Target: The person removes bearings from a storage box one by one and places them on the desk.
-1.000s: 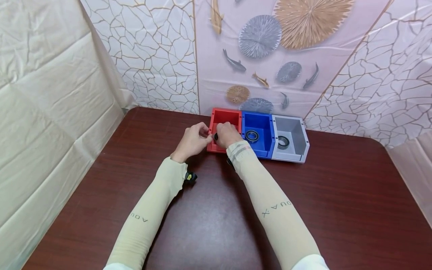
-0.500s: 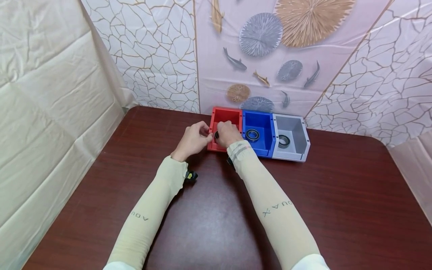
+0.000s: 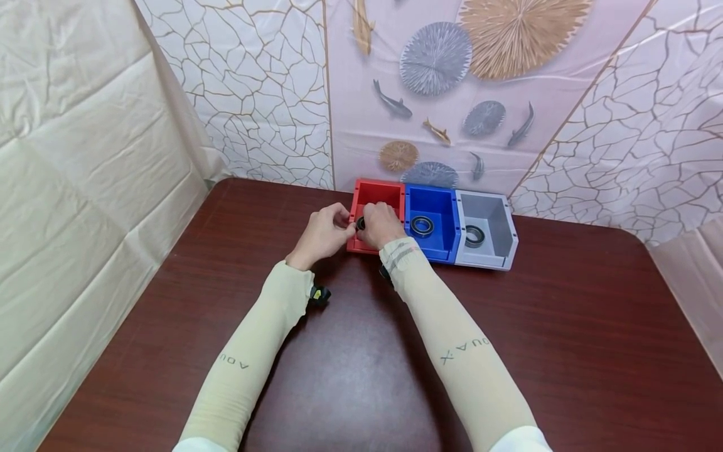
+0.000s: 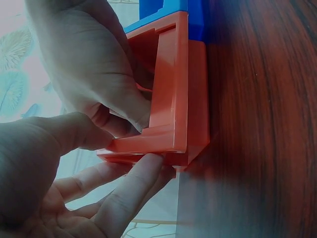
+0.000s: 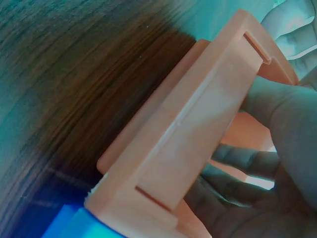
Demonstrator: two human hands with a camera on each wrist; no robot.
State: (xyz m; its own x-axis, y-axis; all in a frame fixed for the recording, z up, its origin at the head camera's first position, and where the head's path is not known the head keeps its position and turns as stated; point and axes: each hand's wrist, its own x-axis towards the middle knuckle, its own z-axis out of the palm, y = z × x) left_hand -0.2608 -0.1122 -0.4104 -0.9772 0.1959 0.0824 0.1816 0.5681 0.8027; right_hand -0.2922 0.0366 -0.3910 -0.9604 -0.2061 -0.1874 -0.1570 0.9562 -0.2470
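from the head view, a person's two arms in pale sleeves [image 3: 248, 351] reach up from the bottom of the frame to a red bin [image 3: 380, 193] just above the centre, on a dark reddish-brown table [image 3: 350, 376]. the left hand [image 3: 322, 235] is at the bin's left edge; the right hand [image 3: 381, 225] dips into the bin, covering much of its floor. between the hands, part of a dark ring [image 3: 360, 223] shows beside the right fingertips; only the head view shows it. the left wrist view makes the left hand's hold plain: thumb on one side of the red side wall, fingers [image 4: 130, 196] on the other, pinching it. the right wrist view shows the right hand's fingers bent inside the bin behind its front lip [image 5: 198, 119], but whether they grip the dark ring cannot be told. only the head view takes in the whole row: a blue bin [image 3: 432, 199] touching the red one, with a black ring [image 3: 414, 226] lying flat, then a gray bin [image 3: 498, 226] holding another ring [image 3: 474, 244] near its left wall. the red bin's low front faces the bottom of the head frame, its long axis running up and down there. its lip runs top to bottom in the left wrist view, and slants from lower left to upper right in the right wrist view. the dark ring is too hidden for its tilt to be told.
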